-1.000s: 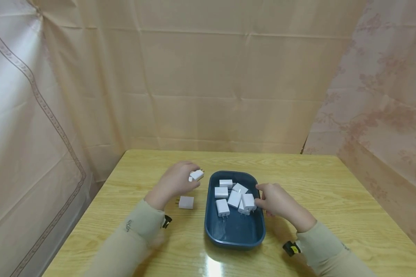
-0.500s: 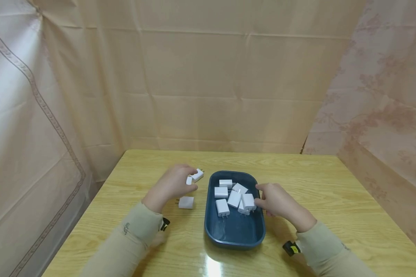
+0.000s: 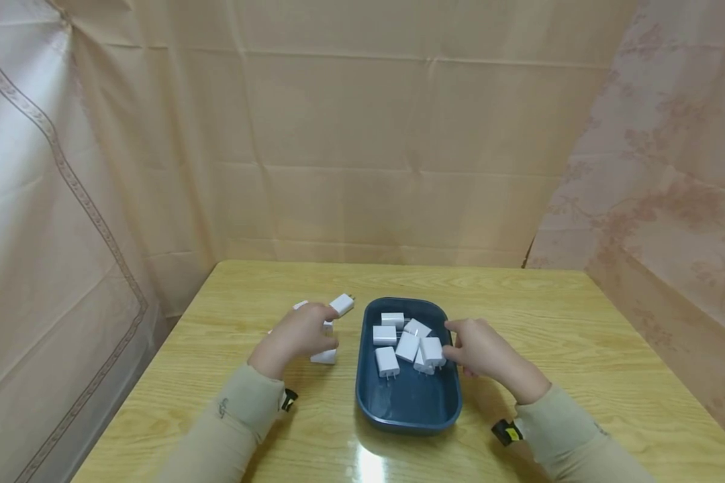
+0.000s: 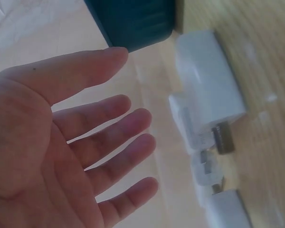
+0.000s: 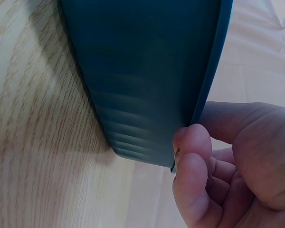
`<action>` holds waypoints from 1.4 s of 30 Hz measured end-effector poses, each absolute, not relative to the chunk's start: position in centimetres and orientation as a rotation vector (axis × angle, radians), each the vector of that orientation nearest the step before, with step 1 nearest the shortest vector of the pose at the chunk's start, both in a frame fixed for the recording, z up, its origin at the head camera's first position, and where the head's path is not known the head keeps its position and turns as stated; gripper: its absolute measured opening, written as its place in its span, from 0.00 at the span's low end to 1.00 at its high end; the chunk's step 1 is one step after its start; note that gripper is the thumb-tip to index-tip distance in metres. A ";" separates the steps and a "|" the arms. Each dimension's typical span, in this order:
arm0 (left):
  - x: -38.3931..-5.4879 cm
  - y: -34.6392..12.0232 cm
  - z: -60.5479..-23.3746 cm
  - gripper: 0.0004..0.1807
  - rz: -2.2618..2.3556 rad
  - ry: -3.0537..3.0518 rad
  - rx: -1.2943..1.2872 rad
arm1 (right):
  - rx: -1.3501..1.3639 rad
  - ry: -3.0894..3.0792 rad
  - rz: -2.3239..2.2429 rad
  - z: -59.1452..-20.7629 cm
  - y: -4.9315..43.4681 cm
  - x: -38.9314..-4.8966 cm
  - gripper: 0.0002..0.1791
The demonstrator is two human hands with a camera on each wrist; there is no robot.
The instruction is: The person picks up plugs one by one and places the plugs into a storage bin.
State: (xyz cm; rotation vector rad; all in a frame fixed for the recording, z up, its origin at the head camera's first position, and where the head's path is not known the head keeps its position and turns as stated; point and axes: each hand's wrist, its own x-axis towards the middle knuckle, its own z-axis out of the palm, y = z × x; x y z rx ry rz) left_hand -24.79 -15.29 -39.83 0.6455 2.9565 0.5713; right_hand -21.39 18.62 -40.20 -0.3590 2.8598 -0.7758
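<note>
My left hand (image 3: pixel 302 330) hovers low over the table at the left of the bin. Its palm and parted, relaxed fingers (image 4: pixel 128 123) hold nothing in the left wrist view. White plug chargers lie around it: one (image 3: pixel 342 304) beyond the fingertips, another (image 3: pixel 323 357) just below the thumb, and others partly hidden by the hand. A large near charger (image 4: pixel 209 76) shows metal prongs in the left wrist view. My right hand (image 3: pixel 480 349) pinches the right rim of the dark blue plastic bin (image 3: pixel 407 425), thumb inside and fingers outside. The bin's ribbed side (image 5: pixel 133 104) fills the right wrist view.
Several white chargers (image 3: pixel 388 362) lie loosely in the far part of the bin, prongs pointing various ways. The wood-grain table (image 3: pixel 519 302) ends at a far edge before a beige cloth backdrop (image 3: pixel 362 147). Curtains hang on both sides.
My left hand has drawn back toward me and slightly left, away from the farthest charger, and now overlaps the nearer ones. The right hand, the bin and its contents have stayed in place.
</note>
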 end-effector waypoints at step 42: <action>-24.2 -15.3 -42.6 0.13 0.546 2.890 0.724 | -0.349 2.859 -0.760 -40.0 19.4 -21.1 0.31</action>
